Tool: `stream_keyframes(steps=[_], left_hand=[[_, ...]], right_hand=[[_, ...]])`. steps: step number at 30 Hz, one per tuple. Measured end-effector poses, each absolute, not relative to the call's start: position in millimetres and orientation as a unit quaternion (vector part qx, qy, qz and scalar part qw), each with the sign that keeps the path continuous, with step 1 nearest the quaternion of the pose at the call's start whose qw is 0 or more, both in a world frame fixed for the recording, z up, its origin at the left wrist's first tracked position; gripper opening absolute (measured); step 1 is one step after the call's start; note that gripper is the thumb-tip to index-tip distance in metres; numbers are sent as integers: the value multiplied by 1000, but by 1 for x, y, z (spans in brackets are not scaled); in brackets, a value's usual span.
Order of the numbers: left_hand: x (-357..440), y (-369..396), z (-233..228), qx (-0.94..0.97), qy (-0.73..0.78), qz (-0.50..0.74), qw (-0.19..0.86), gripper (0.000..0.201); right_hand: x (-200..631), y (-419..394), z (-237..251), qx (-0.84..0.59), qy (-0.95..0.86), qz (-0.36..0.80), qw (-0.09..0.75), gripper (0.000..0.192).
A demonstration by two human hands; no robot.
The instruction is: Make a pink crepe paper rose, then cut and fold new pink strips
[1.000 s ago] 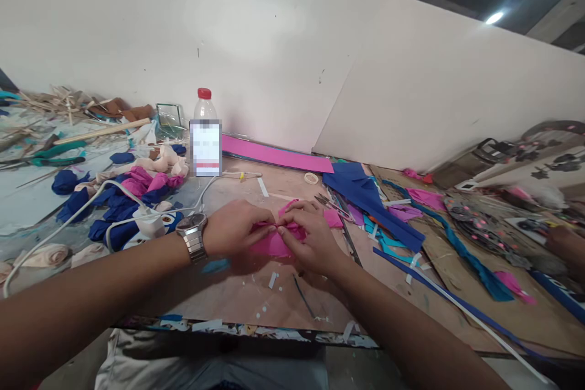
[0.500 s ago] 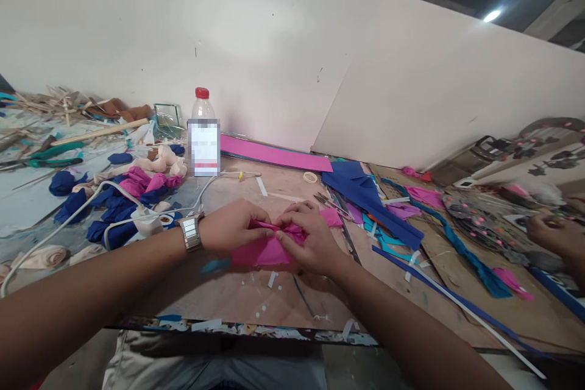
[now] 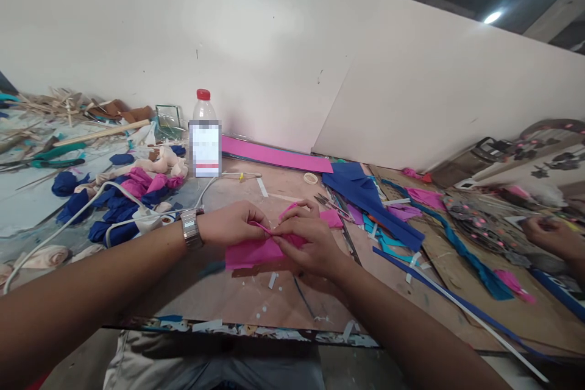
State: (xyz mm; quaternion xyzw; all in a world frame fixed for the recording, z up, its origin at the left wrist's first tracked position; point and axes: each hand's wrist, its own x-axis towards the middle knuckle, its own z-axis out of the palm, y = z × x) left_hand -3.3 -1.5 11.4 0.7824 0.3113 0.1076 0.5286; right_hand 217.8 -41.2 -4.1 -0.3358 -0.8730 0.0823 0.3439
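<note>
A bright pink strip of paper or thin fabric [image 3: 253, 254] is pinched between both hands, just above the table. My left hand [image 3: 235, 223], with a metal-band watch [image 3: 191, 230] on its wrist, grips the strip's upper edge between thumb and fingers. Fingertip to fingertip with it, my right hand [image 3: 308, 241] is closed on the gathered part of the same strip. The lower edge hangs flat below the fingers, and a pink end shows beyond the right knuckles. Small snips [image 3: 336, 207] lie just past my right hand.
Blue and pink rolled fabric pieces [image 3: 116, 210] and a white cable [image 3: 59, 234] lie at left. A red-capped bottle [image 3: 204, 111] stands by the wall. Right are blue strips [image 3: 375, 201], a tape ring [image 3: 310, 178], a teal strip [image 3: 457, 247] and another person's hand [image 3: 551, 234].
My fingers have shifted slightly along the pink strip, and more of its flat part shows at the left. The other person's hand has moved a little left.
</note>
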Motion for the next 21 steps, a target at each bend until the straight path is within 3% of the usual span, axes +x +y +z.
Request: stream_keyframes(steps=[4, 9, 21], left_hand=[[-4, -1, 12, 792, 321, 106, 508, 33], [-4, 1, 6, 802, 314, 131, 491, 49], [-2, 1, 5, 815, 324, 151, 455, 38]], right_hand=[[218, -41, -6, -344, -868, 80, 350, 9], [218, -42, -6, -342, -871, 62, 348, 10], [218, -41, -5, -366, -864, 53, 343, 7]])
